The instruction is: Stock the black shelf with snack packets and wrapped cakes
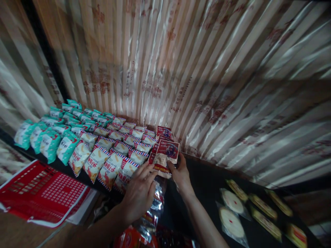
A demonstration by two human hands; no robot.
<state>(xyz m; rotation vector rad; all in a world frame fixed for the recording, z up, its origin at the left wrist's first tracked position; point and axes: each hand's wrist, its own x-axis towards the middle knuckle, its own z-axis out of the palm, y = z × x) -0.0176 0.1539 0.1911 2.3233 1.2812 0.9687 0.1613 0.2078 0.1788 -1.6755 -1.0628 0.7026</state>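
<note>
A red snack packet (165,150) with a clear window showing pale food is at the middle of the view, tilted toward me. My right hand (181,175) grips its right edge, the thumb lying on the front. At the packet's lower left, my left hand (139,193) has its fingers closed against the edge; the fingertips are partly hidden. Similar red packets (163,132) stand right behind it on the black shelf (199,179). Rows of white snack bags (110,168) with striped borders stand close to my left hand.
Teal snack bags (49,144) fill the shelf's left end. To the right lie round pale items in clear wrap (232,222) and several yellow packs (263,206). Below left is a red basket (64,187). Shiny packages (139,237) lie at the front, and wrinkled plastic sheeting (165,62) hangs behind.
</note>
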